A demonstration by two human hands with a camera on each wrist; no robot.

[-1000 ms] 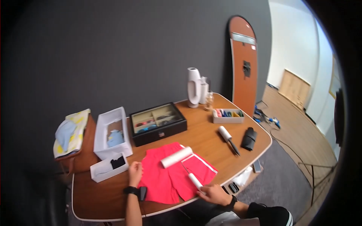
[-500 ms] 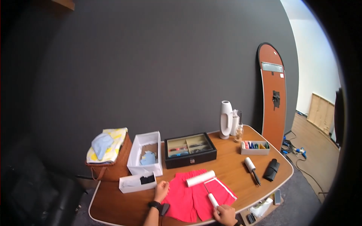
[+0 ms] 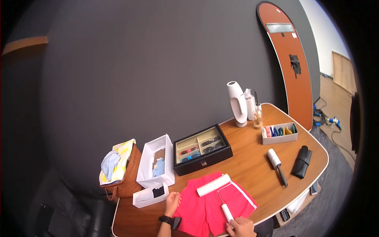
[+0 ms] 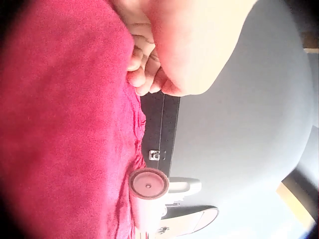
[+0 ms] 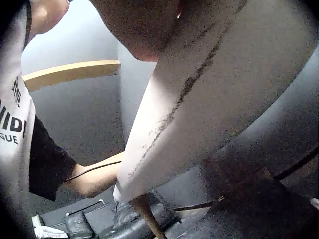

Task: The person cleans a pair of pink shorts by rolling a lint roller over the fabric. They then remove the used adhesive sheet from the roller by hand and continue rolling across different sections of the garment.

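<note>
Pink shorts (image 3: 195, 219) with a white side stripe lie spread on the wooden table. Across their upper part, close below the waistband, lies the white cylinder of a long-handled lint roller (image 3: 213, 185). My right hand (image 3: 241, 228) grips its white handle at the shorts' lower edge. Beside the left edge of the shorts rests my left hand (image 3: 172, 203), fingers loosely curled. In the left wrist view those fingers (image 4: 142, 74) are at the pink fabric, and the roller's round end (image 4: 148, 183) faces the camera. The right wrist view shows mostly the table's underside.
A black glasses case (image 3: 203, 150) stands behind the shorts, with white boxes (image 3: 144, 183) and a wicker basket (image 3: 128, 185) to its left. At right are a smaller lint roller (image 3: 276, 162), a black pouch (image 3: 302, 162) and a box of coloured items (image 3: 279, 138). A white vase (image 3: 237, 106) stands behind.
The head view has shifted and tilted. The roller has slid slightly up the shorts towards the waistband, my right hand still gripping its handle. My left hand stays beside the shorts.
</note>
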